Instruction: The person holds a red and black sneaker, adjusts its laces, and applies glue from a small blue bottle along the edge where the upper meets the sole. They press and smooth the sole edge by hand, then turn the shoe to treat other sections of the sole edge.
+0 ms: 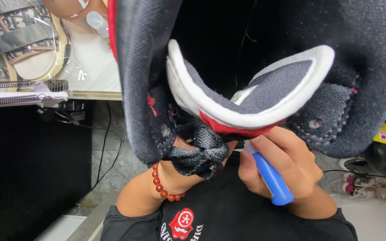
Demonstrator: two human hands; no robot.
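Judging by the pictures, work is mid-way: the dark sneaker [264, 67] is held up close by the left hand [179, 160], while a blue tube [271, 178], clamped in the right hand [287, 165], is pressed under the red-edged tongue [242, 111].

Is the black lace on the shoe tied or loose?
Tied. The lace is bunched into a knot below the shoe's tongue, next to the left hand. The right hand holds a blue tool.
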